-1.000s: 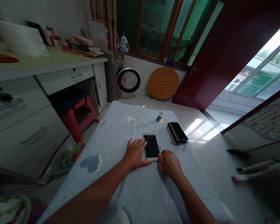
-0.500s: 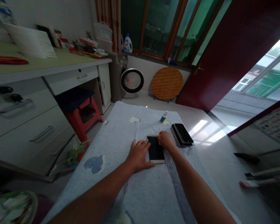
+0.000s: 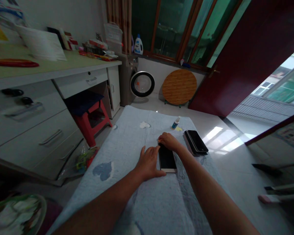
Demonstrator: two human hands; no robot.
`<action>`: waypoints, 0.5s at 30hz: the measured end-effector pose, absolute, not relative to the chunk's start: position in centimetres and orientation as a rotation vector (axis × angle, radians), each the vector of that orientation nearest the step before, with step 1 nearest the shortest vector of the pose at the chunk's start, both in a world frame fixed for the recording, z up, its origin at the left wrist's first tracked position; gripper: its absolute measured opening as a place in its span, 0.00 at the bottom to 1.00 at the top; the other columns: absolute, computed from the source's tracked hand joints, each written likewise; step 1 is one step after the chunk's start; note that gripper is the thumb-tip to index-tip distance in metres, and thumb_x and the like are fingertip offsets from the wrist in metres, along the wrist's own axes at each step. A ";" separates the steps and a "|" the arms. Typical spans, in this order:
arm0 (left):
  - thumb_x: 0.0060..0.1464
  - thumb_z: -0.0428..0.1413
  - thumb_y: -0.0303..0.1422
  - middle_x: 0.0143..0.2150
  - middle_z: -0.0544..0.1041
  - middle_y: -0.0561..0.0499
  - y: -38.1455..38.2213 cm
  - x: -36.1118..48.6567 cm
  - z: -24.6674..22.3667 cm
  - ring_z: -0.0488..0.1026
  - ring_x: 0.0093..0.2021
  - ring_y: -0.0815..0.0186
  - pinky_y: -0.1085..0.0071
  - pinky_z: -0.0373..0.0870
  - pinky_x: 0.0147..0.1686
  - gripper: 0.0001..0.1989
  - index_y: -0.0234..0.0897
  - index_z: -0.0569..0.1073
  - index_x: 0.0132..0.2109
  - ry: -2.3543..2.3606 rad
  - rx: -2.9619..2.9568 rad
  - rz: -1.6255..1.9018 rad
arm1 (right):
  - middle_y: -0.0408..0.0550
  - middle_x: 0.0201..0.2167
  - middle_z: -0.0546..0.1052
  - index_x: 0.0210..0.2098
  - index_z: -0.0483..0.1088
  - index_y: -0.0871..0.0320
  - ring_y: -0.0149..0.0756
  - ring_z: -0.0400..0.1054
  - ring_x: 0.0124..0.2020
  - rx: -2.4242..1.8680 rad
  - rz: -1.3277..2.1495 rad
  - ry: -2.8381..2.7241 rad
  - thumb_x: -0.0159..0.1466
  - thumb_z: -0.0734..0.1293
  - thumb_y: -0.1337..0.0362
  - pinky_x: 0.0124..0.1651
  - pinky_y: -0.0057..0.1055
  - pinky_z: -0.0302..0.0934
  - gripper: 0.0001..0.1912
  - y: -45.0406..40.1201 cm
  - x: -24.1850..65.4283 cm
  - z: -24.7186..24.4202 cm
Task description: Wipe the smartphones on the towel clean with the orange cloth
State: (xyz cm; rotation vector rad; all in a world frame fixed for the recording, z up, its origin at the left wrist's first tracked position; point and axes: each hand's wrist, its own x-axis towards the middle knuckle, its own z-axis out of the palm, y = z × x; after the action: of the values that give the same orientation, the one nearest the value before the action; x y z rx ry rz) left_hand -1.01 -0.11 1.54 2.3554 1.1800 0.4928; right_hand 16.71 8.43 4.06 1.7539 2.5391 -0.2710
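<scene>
A smartphone (image 3: 168, 160) with a dark screen and pale gold frame lies face up on the light blue cloth. My left hand (image 3: 149, 163) steadies it from the left, fingers at the left edge and thumb along the bottom corner. Over the phone's top end, my right hand (image 3: 168, 141) is closed with fingers curled down. A small orange piece shows at its fingertips, mostly hidden, so its kind is unclear. To the right lies a stack of dark phones (image 3: 196, 142). Beyond the hands stands a small spray bottle (image 3: 175, 123) with a blue label.
The blue cloth (image 3: 127, 137) covers the low surface. At left are a white desk (image 3: 80, 72) and a red stool (image 3: 84, 125). A washing machine with an open round door (image 3: 142, 84) and a round wooden board (image 3: 179, 86) stand at the back, beside a dark red door (image 3: 222, 58).
My right hand has slid left across the top end of the phone, from its right corner toward its left one. My left hand stays at the phone's left edge. The view has shifted slightly.
</scene>
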 end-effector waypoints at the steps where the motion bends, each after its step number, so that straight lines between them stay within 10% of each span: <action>1: 0.37 0.65 0.49 0.63 0.64 0.37 -0.1 -1.0 1.5 0.59 0.64 0.47 0.41 0.37 0.65 0.53 0.38 0.51 0.65 1.181 2.345 0.498 | 0.53 0.43 0.75 0.45 0.76 0.59 0.35 0.68 0.44 1.723 -0.268 2.577 0.67 0.59 0.68 0.48 0.26 0.56 0.14 8.4 16.6 4.0; 15: 0.34 0.65 0.51 0.69 0.51 0.36 -0.4 -1.1 0.7 0.48 0.68 0.46 0.41 0.34 0.65 0.65 0.39 0.32 0.68 1.226 2.316 0.570 | 0.50 0.40 0.69 0.41 0.76 0.60 0.35 0.59 0.41 1.519 -0.239 2.788 0.67 0.58 0.71 0.48 0.32 0.54 0.14 3.6 15.5 3.4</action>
State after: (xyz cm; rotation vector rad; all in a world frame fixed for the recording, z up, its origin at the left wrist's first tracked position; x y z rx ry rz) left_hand -1.12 -0.35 0.67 2.3155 1.2264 0.5697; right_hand 15.50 3.56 3.37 1.5188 2.7882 -0.2385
